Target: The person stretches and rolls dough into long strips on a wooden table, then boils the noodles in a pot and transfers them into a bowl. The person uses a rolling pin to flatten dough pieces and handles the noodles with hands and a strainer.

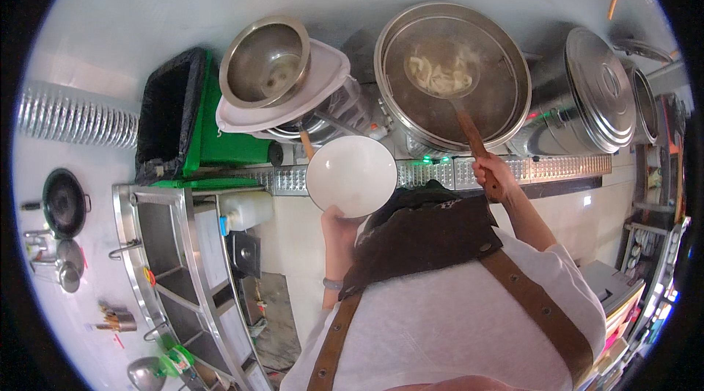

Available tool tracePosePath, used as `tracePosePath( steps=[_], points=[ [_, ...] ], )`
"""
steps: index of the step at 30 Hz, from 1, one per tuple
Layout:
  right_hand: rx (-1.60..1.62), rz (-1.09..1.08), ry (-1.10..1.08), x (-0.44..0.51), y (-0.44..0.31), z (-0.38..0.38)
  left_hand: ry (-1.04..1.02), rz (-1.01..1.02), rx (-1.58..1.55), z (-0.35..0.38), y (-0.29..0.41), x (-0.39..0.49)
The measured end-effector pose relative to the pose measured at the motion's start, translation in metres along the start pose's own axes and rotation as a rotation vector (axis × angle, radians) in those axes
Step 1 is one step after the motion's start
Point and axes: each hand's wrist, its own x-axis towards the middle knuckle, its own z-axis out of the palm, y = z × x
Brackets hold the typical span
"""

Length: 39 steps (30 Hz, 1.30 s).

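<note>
My left hand (341, 228) grips the near rim of a white bowl (352, 176), which has nothing visible inside. The wooden handle (467, 127) of a strainer is in the fist of my right hand (495, 176). Pale dumplings (440, 74) lie in the strainer's round head, over the murky liquid of a big steel pot (385, 110). Steam blurs the pot's surface, so I cannot tell how deep the strainer sits. The bowl is left of the pot and apart from it.
Left of the pot, a steel basin (264, 63) rests on a pale lid (330, 61). A green bin (192, 116) with a black liner stands farther left. To the right is a lidded steel pot (599, 88). A perforated metal floor grate (423, 173) runs before me. Steel sinks (187, 259) line the left.
</note>
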Motion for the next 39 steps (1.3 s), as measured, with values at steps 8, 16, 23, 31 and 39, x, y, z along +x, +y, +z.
tracePosePath(
  steps=[8,16,23,31,39],
  points=[
    [0.018,0.062,0.050,-0.088,-0.005,0.030,-0.076,-0.113,0.057,0.020,-0.002,0.015],
    [1.363,0.169,-0.216,-0.089,-0.027,0.032,-0.157,0.063,0.424,0.018,-0.017,0.036],
    [0.758,0.034,-0.096,-0.023,-0.006,0.010,-0.107,0.005,0.384,0.006,-0.009,0.026],
    [-0.092,-0.132,0.175,-0.032,0.023,0.016,-0.042,-0.111,0.096,0.014,-0.007,0.008],
    [0.629,0.058,-0.152,-0.092,-0.004,0.018,-0.040,-0.128,0.171,0.029,-0.008,0.010]
  ],
)
